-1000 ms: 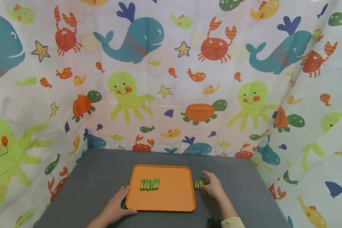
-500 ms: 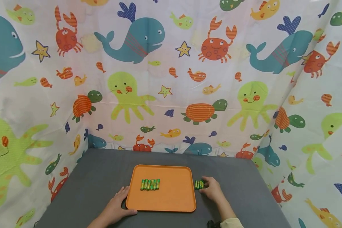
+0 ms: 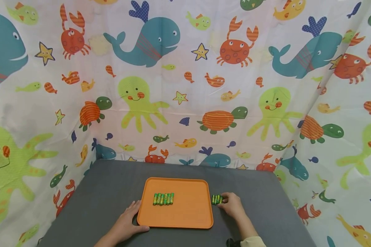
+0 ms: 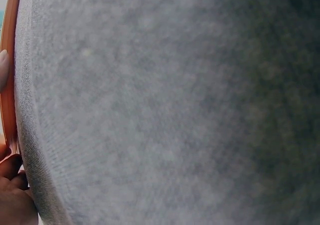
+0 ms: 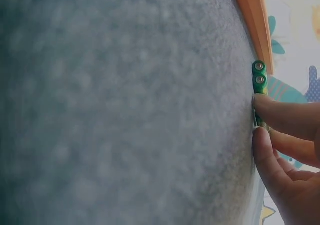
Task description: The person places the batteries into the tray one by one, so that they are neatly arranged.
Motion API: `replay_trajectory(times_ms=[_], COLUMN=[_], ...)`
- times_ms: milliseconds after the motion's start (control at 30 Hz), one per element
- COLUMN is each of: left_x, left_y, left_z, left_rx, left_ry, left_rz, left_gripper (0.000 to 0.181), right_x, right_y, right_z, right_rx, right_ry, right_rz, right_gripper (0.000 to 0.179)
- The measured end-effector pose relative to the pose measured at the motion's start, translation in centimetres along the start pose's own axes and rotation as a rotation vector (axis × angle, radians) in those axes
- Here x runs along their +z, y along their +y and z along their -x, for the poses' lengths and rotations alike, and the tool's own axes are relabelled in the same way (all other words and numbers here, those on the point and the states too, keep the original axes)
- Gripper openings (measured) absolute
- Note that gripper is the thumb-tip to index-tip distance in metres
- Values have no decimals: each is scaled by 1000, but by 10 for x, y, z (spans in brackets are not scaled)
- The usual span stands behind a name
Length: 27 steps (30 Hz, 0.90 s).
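Note:
An orange tray (image 3: 175, 219) lies on the grey table in the head view, with a side-by-side row of several green-and-gold batteries (image 3: 163, 199) on its left half. A second small row of batteries (image 3: 215, 199) lies on the table just off the tray's right edge. My left hand (image 3: 125, 221) rests at the tray's front left corner, fingers along the left side and thumb at the front rim. At the right end of the small row, my right hand (image 3: 233, 206) pinches a battery between thumb and fingertips. The right wrist view shows two battery ends (image 5: 259, 72) beside the thumb.
A white curtain (image 3: 173, 89) printed with sea animals stands behind the table and along both sides. Grey tabletop (image 3: 173, 168) surrounds the tray. A dark object (image 3: 233, 243) sits by the right sleeve at the front edge.
My right hand's fingers have come down and closed in at the right end of the small battery row. The left hand, the tray and the batteries on it stay in place.

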<state>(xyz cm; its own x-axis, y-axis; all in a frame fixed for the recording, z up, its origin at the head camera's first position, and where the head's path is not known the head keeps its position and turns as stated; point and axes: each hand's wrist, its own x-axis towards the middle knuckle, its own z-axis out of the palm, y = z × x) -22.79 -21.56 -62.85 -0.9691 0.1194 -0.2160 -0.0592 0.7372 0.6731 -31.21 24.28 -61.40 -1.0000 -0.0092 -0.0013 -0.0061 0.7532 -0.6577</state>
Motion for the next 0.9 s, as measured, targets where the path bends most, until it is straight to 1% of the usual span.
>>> replay_trajectory(times_ms=[100, 300, 500, 600, 733, 900], left_x=[0, 0, 0, 0, 1, 1], left_y=[1, 0, -1, -2, -3, -3], left_z=[-1, -3, -3, -3, -2, -2], left_rx=[1, 8, 9, 11, 11, 9], left_ry=[2, 0, 1, 0, -2, -5], left_rz=[2, -3, 2, -4, -8, -3], left_gripper=[122, 121, 121, 121, 121, 121], right_x=[-4, -12, -19, -19, -18, -12], right_y=[-1, -6, -27, -39, -54, -75], right_z=[2, 4, 4, 4, 4, 4], right_rx=[33, 33, -36, -61, -86, -126], right_ry=[7, 17, 14, 4, -3, -32], right_rz=[-17, -95, -161, -170, -176, -214], right_gripper=[48, 52, 50, 49, 46, 46])
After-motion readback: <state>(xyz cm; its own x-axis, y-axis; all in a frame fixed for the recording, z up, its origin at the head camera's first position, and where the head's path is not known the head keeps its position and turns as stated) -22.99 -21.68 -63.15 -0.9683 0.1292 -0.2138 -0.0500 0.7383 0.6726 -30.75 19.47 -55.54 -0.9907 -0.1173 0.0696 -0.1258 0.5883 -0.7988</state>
